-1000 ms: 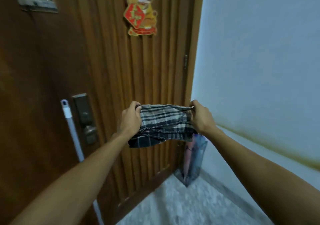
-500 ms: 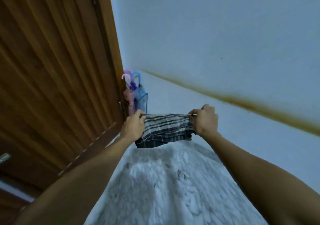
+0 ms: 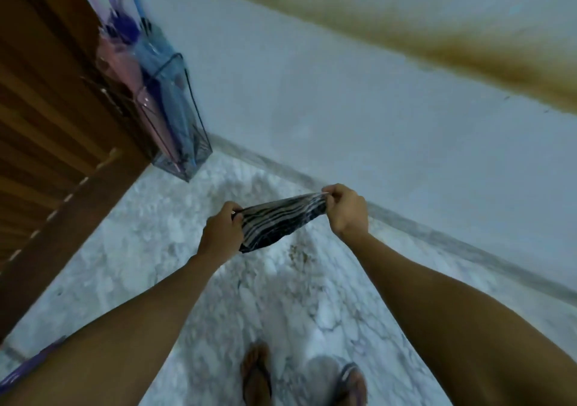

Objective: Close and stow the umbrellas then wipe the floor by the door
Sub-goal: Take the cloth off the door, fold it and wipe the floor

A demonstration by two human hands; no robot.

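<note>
A: Left hand (image 3: pixel 222 235)?
B: Gripping one end of the striped cloth (image 3: pixel 276 223), fingers curled round the bunched edge.
A: Right hand (image 3: pixel 347 212)?
B: Pinching the other end, thumb and fingers clamped on the fabric, knuckles up.
A: Cloth itself?
B: Stretched between both hands, sagging in the middle, held in the air above the marble floor (image 3: pixel 175 249); not touching it.
A: Umbrellas?
B: Closed and stowed upright in a clear holder (image 3: pixel 184 131) in the corner, just beside the wooden door (image 3: pixel 56 143) and against the wall (image 3: pixel 343 109). Pink umbrella (image 3: pixel 121 65) on the door side, blue umbrella (image 3: pixel 156 52) next to it, hooked handles sticking out at the top.
A: Floor by the door?
B: Pale, veined; a patch of brownish specks (image 3: pixel 299 257) just below the cloth.
A: Anything else?
B: Two feet in sandals (image 3: pixel 257 377) at the bottom edge. Brown stain band (image 3: pixel 437 46) running across the wall. Something purple (image 3: pixel 28 366) at the lower left, too blurred to name
</note>
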